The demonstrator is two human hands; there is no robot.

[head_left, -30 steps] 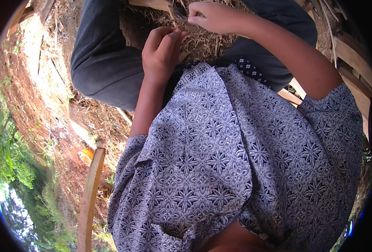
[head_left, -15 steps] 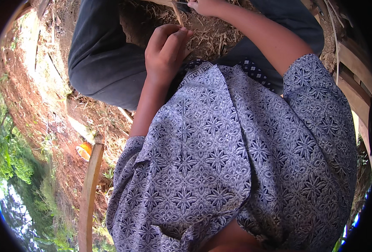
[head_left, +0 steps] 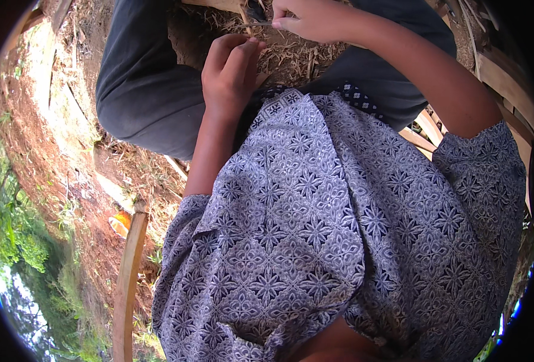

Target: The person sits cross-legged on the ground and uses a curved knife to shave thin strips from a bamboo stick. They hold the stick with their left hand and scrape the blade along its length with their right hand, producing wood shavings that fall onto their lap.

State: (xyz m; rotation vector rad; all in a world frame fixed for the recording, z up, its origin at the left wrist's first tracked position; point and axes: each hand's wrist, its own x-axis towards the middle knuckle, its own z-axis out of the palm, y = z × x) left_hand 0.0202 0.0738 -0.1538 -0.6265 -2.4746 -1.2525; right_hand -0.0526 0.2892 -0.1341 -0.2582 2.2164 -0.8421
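Strip (head_left: 259,23) — pinched between right-hand fingers (head_left: 286,23); left fingers (head_left: 243,51) beside.

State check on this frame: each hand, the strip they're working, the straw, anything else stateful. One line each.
left hand: fingers curled, resting on the straw
right hand: pinched shut on thin strip
thin strip: held taut at the right fingertips
dry straw: loose pile between the knees
wooden slat: standing upright, untouched

A curved wooden slat (head_left: 128,283) stands over red soil (head_left: 56,157), green bushes (head_left: 13,241) beyond.
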